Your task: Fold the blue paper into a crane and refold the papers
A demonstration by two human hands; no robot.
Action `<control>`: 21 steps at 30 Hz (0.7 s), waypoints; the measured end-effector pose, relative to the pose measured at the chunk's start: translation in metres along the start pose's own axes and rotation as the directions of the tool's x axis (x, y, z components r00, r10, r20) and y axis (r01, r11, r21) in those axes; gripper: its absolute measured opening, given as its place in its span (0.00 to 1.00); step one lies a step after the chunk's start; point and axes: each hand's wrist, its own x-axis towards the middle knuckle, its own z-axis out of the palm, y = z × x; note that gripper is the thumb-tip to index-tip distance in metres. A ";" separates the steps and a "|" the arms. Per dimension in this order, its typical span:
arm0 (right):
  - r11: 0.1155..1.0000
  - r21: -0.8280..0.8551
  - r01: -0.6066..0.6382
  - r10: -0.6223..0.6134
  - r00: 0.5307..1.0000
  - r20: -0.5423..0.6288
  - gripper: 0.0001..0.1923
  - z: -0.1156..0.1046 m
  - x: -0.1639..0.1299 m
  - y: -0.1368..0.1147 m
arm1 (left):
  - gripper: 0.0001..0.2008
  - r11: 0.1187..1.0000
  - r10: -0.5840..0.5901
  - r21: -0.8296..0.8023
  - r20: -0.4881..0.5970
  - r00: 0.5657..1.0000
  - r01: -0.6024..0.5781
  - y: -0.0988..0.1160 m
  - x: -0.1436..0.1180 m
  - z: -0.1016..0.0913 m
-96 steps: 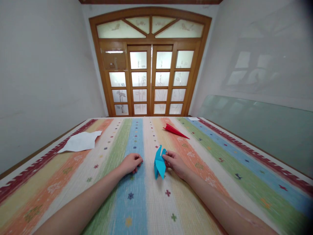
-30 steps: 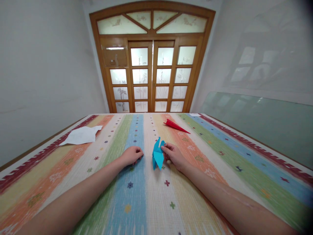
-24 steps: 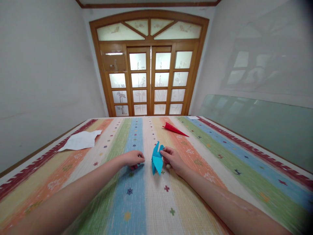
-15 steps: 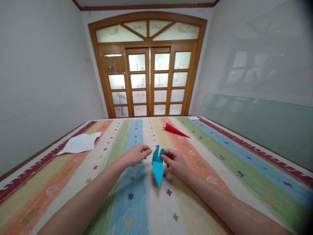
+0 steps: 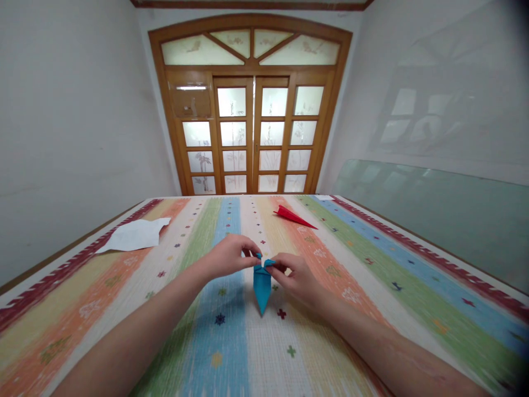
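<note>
A blue folded paper (image 5: 262, 288) is between my hands over the striped tablecloth, its long point toward me and two short flaps at the far end. My left hand (image 5: 235, 255) pinches the left flap between thumb and fingers. On the other side my right hand (image 5: 294, 275) grips the right flap, with the thumb on top. The fingers partly hide both flaps.
A red folded paper (image 5: 294, 216) lies farther off on the tablecloth (image 5: 223, 375), right of centre. On the left is a creased white sheet (image 5: 134, 234). Wooden doors (image 5: 252, 132) with glass panes stand beyond the table.
My left hand has moved right and closed on the left flap, which it was apart from before. The blue paper's far end now looks shorter and more bent. My right hand keeps its hold.
</note>
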 end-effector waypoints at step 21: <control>0.996 0.048 -0.076 0.084 0.976 -0.202 0.10 -0.003 0.002 0.014 | 0.08 0.997 -0.041 0.056 -0.151 0.988 0.050 -0.019 0.004 -0.009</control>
